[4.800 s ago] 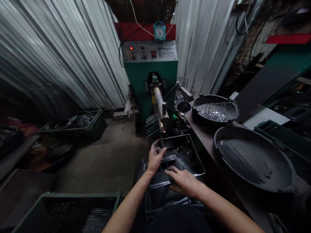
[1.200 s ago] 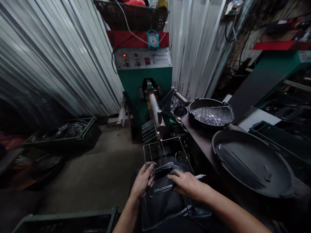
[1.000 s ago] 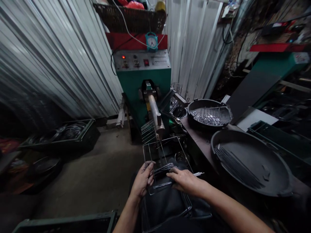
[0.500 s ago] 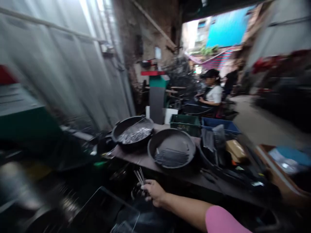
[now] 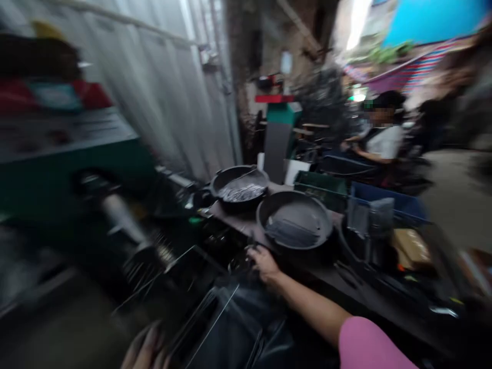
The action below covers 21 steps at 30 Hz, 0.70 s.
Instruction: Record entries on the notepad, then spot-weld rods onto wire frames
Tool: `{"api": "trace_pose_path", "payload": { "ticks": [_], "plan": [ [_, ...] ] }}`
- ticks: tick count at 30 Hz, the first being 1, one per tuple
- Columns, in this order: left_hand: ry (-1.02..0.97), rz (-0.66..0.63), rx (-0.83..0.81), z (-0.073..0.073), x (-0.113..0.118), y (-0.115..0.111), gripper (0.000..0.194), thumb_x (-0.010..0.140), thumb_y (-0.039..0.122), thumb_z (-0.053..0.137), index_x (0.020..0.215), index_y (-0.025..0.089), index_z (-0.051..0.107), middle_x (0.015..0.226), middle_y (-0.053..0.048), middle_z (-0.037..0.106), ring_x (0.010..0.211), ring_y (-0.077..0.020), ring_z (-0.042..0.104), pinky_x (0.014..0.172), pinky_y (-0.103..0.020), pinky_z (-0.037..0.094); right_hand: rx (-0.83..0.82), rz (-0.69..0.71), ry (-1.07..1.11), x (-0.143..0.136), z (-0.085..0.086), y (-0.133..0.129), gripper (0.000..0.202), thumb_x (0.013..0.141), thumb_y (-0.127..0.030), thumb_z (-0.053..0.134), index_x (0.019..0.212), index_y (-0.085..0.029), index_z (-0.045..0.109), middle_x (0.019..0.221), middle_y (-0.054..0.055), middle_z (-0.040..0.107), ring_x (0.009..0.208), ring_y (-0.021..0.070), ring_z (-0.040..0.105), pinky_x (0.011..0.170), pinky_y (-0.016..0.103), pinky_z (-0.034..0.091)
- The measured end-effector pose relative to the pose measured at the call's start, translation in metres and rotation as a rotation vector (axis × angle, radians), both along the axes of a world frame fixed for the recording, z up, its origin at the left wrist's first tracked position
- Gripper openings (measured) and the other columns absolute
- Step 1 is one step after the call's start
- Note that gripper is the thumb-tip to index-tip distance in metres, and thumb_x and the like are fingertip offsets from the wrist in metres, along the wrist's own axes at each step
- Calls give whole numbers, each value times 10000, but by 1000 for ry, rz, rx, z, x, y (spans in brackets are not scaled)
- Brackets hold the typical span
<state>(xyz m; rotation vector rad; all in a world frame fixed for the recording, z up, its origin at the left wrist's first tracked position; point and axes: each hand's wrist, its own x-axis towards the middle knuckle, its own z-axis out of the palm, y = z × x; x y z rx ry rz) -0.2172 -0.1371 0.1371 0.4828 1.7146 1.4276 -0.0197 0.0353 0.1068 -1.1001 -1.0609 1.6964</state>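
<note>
My right hand (image 5: 264, 262) reaches forward from a pink sleeve (image 5: 371, 346). Its fingers are closed on what look like thin metal rods (image 5: 251, 240), blurred and dark here, just short of a round black pan (image 5: 265, 225). At the bottom edge my left hand (image 5: 148, 348) shows only in part: a few blurred fingers, apart, with nothing visible in them. Between the hands lies dark, shiny clear-edged sheeting (image 5: 246, 318) with thin bright edges or wires. The pan holds a stack of thin dark strips (image 5: 292, 233).
Another pan (image 5: 240, 192) holds shiny metal pieces. Green (image 5: 321, 184) and blue (image 5: 388, 200) crates stand behind, beside a brown package (image 5: 412, 248). A green machine (image 5: 77, 159) stands left. A co-worker in white (image 5: 386, 141) sits at the back right.
The view has swung left, so the pans and co-worker sit farther right. My left hand has come into view at the bottom. My right hand stays closed, nearer the pan.
</note>
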Motion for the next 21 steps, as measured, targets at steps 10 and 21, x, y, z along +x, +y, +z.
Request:
{"api": "trace_pose_path", "payload": {
  "ticks": [10, 21],
  "plan": [
    [-308, 222, 283, -6, -5, -44, 323, 649, 381, 666, 861, 179, 530, 541, 92, 427, 279, 22, 248, 282, -109, 225, 785, 406, -577, 9, -48, -3, 200, 782, -271, 460, 929, -156, 530, 822, 59, 598, 779, 165, 574, 742, 307, 445],
    [-344, 174, 242, -9, -16, -46, 298, 689, 399, 622, 860, 178, 517, 536, 89, 424, 274, 29, 212, 277, -103, 200, 1211, 1373, -562, -38, 57, -25, 763, 642, -255, 649, 1302, -167, 277, 1255, 130, 356, 1111, 223, 423, 883, 329, 385]
  ]
}}
